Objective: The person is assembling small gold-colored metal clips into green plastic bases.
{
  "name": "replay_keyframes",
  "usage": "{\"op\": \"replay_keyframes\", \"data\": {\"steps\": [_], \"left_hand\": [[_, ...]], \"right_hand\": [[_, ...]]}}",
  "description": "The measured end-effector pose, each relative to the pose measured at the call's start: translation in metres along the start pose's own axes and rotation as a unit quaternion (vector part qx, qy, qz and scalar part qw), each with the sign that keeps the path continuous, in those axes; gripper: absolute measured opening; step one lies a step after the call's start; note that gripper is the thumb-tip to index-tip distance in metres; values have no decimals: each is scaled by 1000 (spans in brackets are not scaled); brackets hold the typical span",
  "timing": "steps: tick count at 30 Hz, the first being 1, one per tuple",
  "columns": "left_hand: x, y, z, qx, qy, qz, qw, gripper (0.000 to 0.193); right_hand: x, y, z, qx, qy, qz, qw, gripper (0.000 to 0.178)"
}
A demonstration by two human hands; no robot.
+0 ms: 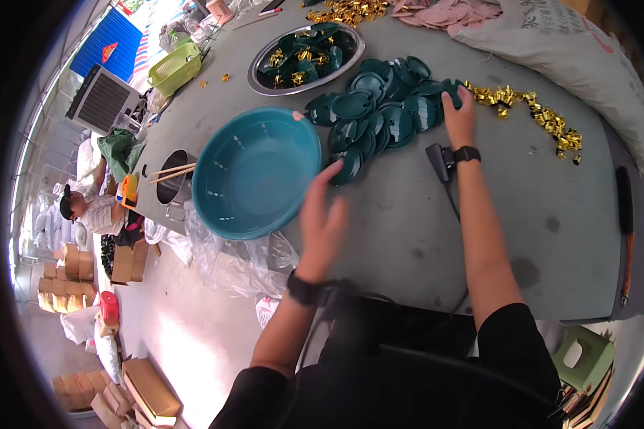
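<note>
A heap of dark green, shiny oval discs (399, 123) lies on the grey table. At the heap's right end my right hand (460, 120) has its thumb and fingers around the edge of one green disc (452, 91). My left hand (322, 229), blurred by motion, is beside the basin with its fingers apart and nothing seen in it. Its fingertips come close to the lowest disc (347, 167); I cannot tell whether they touch. A teal plastic basin (254, 171), with no discs in it, stands left of the heap.
Behind the basin is a metal bowl (253, 80) of green discs and gold pieces. Gold foil bits (544, 118) trail rightward below a large white sack (551, 53). A pot (173, 187) with chopsticks stands at the left edge. Another person (100, 213) is farther left.
</note>
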State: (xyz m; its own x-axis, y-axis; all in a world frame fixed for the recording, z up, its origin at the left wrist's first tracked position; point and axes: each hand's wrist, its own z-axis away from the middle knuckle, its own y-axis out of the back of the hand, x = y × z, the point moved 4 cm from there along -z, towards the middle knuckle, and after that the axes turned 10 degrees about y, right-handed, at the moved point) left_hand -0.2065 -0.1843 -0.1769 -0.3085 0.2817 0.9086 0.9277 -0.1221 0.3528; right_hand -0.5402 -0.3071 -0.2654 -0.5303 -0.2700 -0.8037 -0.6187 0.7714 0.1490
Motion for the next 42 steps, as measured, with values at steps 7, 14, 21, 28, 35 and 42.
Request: {"op": "replay_keyframes", "data": {"steps": [7,14,21,28,35,42], "left_hand": [[-81,-45,-83,119,110,-25,986,62],[-134,-9,-161,213,128,-231,941,72],[-167,9,-218,46,82,85,992,56],[-147,-2,-217,-2,36,-231,972,63],[-127,-19,-217,-139,67,-64,986,55],[-129,-39,-205,-231,-59,-22,971,29]], "right_hand": [[0,-16,-31,-44,31,163,985,54],[13,-34,-54,-177,95,136,970,55],[22,-55,-75,-243,19,-83,966,53],[24,-105,-94,-442,23,-66,894,56],[-19,-133,-56,-548,60,-138,823,56],[-42,-92,-14,-545,26,-128,828,55]]}}
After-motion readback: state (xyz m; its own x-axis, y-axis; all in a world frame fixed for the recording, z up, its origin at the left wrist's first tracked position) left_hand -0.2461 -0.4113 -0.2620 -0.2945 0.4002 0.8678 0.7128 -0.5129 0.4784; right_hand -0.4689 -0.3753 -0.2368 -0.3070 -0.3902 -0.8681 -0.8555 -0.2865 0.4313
